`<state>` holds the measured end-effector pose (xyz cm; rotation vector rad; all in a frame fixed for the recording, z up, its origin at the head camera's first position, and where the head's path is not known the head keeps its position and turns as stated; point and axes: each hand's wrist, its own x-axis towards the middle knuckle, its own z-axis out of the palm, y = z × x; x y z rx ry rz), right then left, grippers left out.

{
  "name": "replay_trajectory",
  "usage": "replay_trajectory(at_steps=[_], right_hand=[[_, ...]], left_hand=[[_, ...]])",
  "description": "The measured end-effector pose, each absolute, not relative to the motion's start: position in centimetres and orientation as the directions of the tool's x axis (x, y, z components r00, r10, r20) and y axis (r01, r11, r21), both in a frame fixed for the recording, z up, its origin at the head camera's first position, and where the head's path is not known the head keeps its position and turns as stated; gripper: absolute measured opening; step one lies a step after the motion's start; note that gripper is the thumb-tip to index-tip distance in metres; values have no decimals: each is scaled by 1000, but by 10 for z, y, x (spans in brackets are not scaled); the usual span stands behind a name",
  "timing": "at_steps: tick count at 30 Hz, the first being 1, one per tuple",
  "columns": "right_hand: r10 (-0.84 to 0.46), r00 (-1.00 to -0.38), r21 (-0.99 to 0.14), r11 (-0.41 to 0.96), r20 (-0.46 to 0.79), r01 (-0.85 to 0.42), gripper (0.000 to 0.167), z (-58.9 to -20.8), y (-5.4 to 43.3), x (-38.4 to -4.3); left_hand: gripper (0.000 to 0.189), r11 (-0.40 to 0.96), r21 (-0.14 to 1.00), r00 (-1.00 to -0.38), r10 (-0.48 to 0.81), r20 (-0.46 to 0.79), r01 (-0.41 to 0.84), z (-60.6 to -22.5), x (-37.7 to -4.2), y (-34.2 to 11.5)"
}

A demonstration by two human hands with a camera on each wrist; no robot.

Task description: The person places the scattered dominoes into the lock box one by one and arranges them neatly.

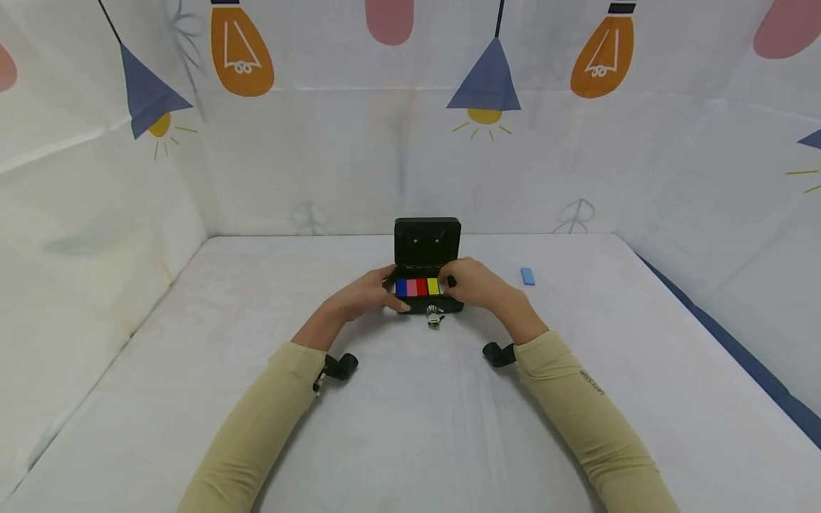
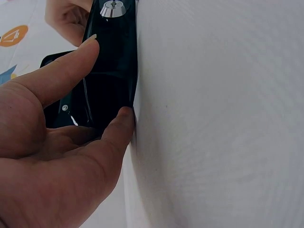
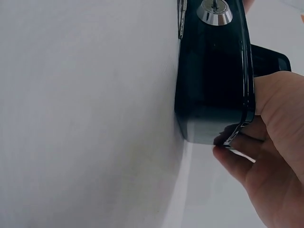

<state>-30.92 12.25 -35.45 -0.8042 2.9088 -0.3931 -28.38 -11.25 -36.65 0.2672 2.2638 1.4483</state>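
Note:
A small black cash box (image 1: 419,304) stands on the table with its lid (image 1: 427,242) raised at the back. Blue, pink, red and yellow blocks (image 1: 421,287) sit side by side inside it. My left hand (image 1: 365,293) grips the box's left end, thumb at the front and fingers around the side; the left wrist view shows this grip close up. At the other end, my right hand (image 1: 477,283) has its fingers curled over the right wall, beside the yellow block. The right wrist view shows fingertips (image 3: 228,159) close against the outside of that end.
A light blue block (image 1: 527,276) lies on the white table (image 1: 410,427), right of the box. Keys (image 1: 434,320) hang from the front lock (image 3: 215,13). A white cloth (image 1: 321,157) printed with lamps and bulbs rises behind the table.

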Motion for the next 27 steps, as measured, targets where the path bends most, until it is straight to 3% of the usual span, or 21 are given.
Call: replay_trajectory(at_steps=[27], right_hand=[[-567,-824,-294,787,2,-542,21,-361,124,-313]], left_hand=[[101,434,897,-885,384,-265,-81,-367,-283,-112]])
